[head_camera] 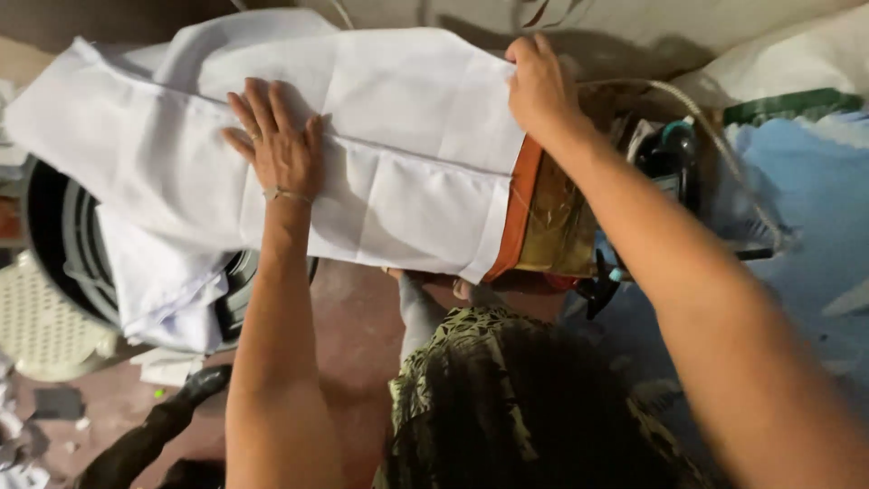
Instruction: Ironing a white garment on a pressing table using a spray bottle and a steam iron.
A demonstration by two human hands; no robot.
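Nearest the camera, a dark green patterned garment (507, 407) covered the person's lap, below and between the two forearms. Beyond it, a folded white woven cloth with an orange and gold border band (380, 154) lay spread across a padded surface, its far end draping over a dark round plastic tub (63, 244) to the left of the left hand.

The left hand (279, 145) rested flat on the white cloth, open, fingers spread, palm pressing near a lengthwise fold line. The right hand (541, 86) was curled over the far edge of the cloth, just above the orange and gold band; it appeared to grip that edge, though its fingertips were hidden behind the fabric.

To the right of the right hand, a dark iron-like appliance with a pale hose (674, 154) stood beside a light blue sheet (806, 199). A perforated cream plastic lid (41, 326) lay on the reddish floor (353, 326) below the tub.

Judgement: smoothing was in hand. Done well, the flat palm would hold the fold steady while the gripping hand kept the edge taut and the border squared, so no crease is trapped between layers.
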